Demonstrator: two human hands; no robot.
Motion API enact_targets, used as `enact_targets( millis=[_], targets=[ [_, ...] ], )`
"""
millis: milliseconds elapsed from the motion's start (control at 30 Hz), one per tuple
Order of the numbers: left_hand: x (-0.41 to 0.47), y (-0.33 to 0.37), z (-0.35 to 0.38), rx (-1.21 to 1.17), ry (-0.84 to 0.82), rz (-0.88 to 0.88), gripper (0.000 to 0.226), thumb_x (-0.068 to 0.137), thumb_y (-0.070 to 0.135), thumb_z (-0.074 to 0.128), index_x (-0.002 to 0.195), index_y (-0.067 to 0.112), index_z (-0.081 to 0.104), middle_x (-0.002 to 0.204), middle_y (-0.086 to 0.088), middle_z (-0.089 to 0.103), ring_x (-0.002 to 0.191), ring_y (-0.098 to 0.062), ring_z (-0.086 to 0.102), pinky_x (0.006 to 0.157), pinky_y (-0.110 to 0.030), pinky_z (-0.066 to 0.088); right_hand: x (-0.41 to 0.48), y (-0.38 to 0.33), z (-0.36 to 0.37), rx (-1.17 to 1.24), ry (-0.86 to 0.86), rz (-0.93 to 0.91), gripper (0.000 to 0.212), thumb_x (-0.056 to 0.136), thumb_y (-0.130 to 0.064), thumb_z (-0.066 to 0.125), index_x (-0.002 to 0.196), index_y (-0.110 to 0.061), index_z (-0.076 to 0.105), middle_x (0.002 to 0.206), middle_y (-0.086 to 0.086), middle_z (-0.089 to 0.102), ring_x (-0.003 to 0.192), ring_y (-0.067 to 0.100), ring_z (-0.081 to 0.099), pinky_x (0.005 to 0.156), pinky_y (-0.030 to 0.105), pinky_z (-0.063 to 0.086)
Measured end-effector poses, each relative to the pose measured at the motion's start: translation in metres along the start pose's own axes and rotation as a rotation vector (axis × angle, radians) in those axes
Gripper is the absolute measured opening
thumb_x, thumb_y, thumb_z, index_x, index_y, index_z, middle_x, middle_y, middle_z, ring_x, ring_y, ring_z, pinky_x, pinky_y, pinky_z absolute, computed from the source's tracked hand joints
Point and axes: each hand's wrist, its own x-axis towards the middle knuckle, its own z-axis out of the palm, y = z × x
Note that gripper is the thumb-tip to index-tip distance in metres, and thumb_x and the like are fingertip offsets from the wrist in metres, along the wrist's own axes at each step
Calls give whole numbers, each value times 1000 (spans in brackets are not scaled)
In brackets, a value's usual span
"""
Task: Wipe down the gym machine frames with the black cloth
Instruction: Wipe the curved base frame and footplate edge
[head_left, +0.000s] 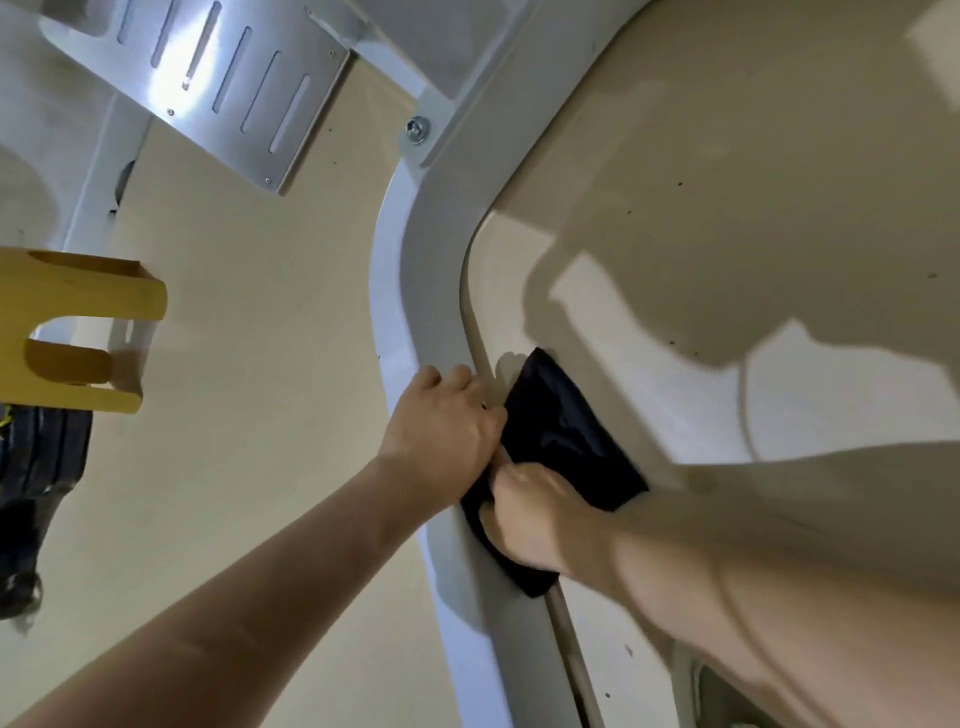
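- Being gripped by the right hand (535, 519), the black cloth (566, 431) is being pressed against the curved frame (415, 270); that frame is being clutched by the left hand (441, 415).
- Risk: cloth bunched, so patches are likely being missed.

The black cloth (561, 431) is crumpled into a thick wad and lies against the inner edge of the gym machine frame (415, 291), just below its bend. The right hand (540, 519) grips its lower end. The frame is a broad, pale grey painted beam that curves from the upper right down through the middle.
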Motion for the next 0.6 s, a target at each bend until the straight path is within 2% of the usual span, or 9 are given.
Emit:
enact_targets(
  millis=[100,167,233,267,300,367,433,467,600],
  targets=[
    [-15,-15,-8,-23,153,-67,15,82,19,53,85,21,67,87,-2,59,84,-24,53,68,-33,33,13,-17,-4,-150,53,-61,59,97,-15,37,147,6,14,151,24,23,135,34,28,106,35,24],
    [-32,-11,-7,-25,177,-27,6,75,20,63,71,20,68,76,-1,59,75,-23,53,65,-33,37,-9,-19,7,-341,77,-160,66,94,-21,48,140,17,21,145,36,29,132,36,37,107,35,31],
    [-51,10,0,-45,114,73,10,73,26,65,64,22,67,73,1,57,72,-22,52,68,-33,39,-45,-18,11,-388,-51,-51,81,69,-35,76,119,21,46,108,28,65,90,23,68,68,23,49],
    [-58,23,2,-73,77,124,12,73,28,63,64,22,67,73,1,57,72,-21,51,70,-33,41,-64,-14,24,-344,-128,-44,81,69,-36,76,118,21,44,98,22,69,76,20,68,51,25,42],
    [-63,37,3,-100,30,173,13,75,29,59,67,22,67,75,1,57,74,-21,51,73,-33,41,-79,-10,38,-249,-217,-40,72,81,-29,66,126,19,37,103,22,67,80,24,67,46,27,35],
    [-69,59,10,-111,-111,229,21,84,28,46,86,21,65,89,0,56,86,-22,49,81,-35,37,-102,-3,63,-111,-356,6,43,95,-19,47,130,5,43,115,22,60,99,35,61,60,29,39],
    [-67,66,12,-70,-216,259,25,86,25,39,93,22,63,93,1,54,90,-22,48,81,-34,32,-110,1,72,48,-448,85,34,99,-21,43,121,3,52,118,23,59,107,36,58,79,35,43],
    [-65,64,8,-53,-236,265,23,85,24,41,91,23,63,90,2,55,88,-21,48,79,-33,32,-111,0,67,124,-471,118,34,100,-22,41,119,4,53,116,24,59,105,34,58,80,35,43],
    [-52,31,-12,131,-202,249,11,78,18,54,83,21,63,80,2,58,74,-19,57,63,-28,37,-89,0,12,396,-280,154,14,94,-24,51,96,-13,57,80,2,53,82,19,49,55,20,36]
  ],
)
